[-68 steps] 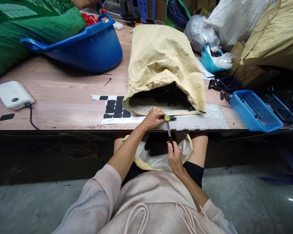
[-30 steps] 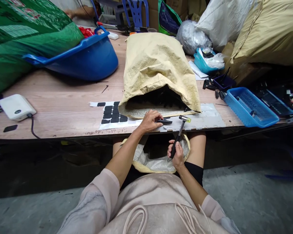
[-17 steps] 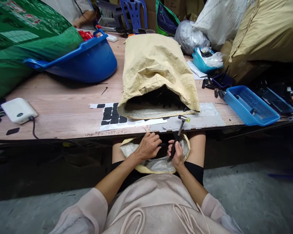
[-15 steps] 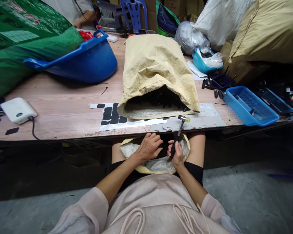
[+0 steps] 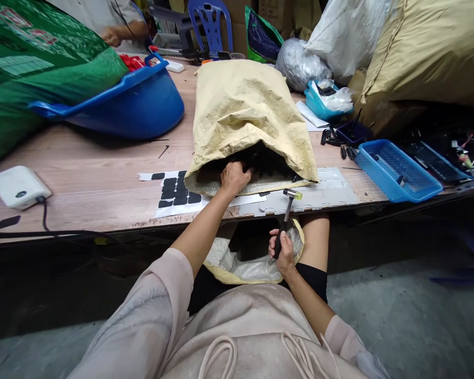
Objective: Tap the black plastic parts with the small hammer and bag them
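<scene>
Right now the left hand [image 5: 234, 177] reaches into the gaping mouth of a pale-yellow woven sack [image 5: 253, 110] lying on the wood-grained surface [image 5: 102, 158]. Its fingers [image 5: 248, 172] are curled among shiny black pieces [image 5: 263, 160] inside; whether they grip one, I cannot tell. The right hand [image 5: 283, 251] has its fingers wrapped closely around the black handle of a small hammer [image 5: 287, 211] with a metal shaft and a yellow-green face, held head up near the surface's front edge. Below, between the person's thighs, sits a second yellow-rimmed, silvery-lined sack [image 5: 237, 277]. A white sheet of black rounded squares [image 5: 179, 192] lies left of the first sack's mouth.
</scene>
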Demonstrator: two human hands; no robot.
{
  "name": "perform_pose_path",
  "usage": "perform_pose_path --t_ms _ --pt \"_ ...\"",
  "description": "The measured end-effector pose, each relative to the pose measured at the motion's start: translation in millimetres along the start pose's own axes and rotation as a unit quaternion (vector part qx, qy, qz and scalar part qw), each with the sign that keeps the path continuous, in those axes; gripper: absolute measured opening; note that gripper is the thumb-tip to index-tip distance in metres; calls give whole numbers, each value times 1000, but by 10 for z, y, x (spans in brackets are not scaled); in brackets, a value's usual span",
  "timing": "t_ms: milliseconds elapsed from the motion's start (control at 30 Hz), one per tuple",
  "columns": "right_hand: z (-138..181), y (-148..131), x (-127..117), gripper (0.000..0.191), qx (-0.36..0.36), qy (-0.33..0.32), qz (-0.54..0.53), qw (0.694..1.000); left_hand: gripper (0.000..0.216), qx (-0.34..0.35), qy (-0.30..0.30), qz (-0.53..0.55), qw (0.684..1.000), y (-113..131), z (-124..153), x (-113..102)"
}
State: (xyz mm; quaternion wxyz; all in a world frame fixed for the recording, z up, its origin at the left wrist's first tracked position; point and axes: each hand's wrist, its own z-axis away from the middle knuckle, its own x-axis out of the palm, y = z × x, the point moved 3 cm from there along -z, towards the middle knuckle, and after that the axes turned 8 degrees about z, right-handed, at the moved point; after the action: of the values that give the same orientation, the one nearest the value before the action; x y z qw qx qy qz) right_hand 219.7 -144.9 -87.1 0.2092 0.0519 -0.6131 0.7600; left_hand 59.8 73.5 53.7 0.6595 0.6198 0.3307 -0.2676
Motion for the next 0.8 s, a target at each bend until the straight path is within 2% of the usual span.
perform_pose_path --t_ms 100,200,333,433,533,800 --pt "8 4 9 55 -2 4 -1 1000 33 -13 -15 13 1000 -50 -44 27" --pt "15 7 16 54 -4 4 0 1000 33 1 4 38 999 -181 -16 -27" --pt "9 7 15 54 -3 3 0 1000 28 105 11 90 990 -368 185 -94" --pt "3 5 12 54 -4 3 2 1000 24 195 -54 133 970 -439 423 -35" --pt "3 2 4 55 -4 4 9 1000 19 243 -94 128 957 -437 597 60" --pt "39 -21 -36 54 -25 30 74 996 17 218 -82 86 969 -343 609 177"
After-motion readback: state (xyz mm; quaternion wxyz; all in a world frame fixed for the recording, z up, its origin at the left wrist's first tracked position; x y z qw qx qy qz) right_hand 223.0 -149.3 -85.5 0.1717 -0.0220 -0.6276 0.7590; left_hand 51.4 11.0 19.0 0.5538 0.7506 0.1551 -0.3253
